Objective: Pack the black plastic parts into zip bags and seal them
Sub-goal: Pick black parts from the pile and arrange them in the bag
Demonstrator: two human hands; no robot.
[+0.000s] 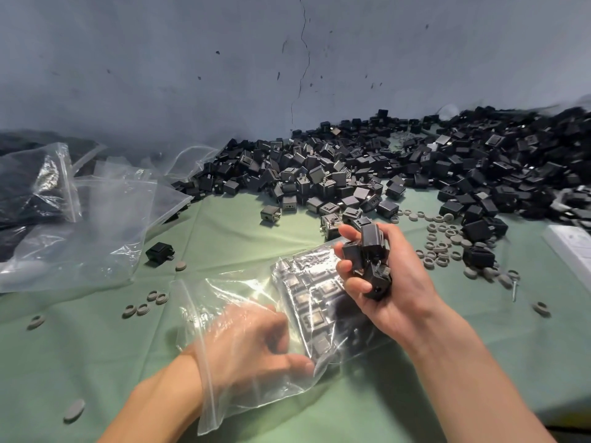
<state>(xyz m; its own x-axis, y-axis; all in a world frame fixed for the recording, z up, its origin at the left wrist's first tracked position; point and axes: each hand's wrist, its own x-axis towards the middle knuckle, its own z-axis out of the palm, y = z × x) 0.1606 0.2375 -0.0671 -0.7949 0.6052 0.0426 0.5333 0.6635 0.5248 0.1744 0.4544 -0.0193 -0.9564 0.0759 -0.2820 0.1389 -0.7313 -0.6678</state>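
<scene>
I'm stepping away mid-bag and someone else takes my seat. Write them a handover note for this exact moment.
Left hand: inside the open zip bag, seen through the plastic; blur hides whether it holds anything.
Right hand: grips a few black parts just above the bag.
Done: rows of parts lie in the bag.
Left to do: add the handful, seal the bag, then work through the big pile using the spare bags on the left.

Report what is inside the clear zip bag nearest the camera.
Inside the clear plastic zip bag: the left hand, seen through the film, and rows of square black plastic parts. Glare and folds hide their count and any layer beneath.
</scene>
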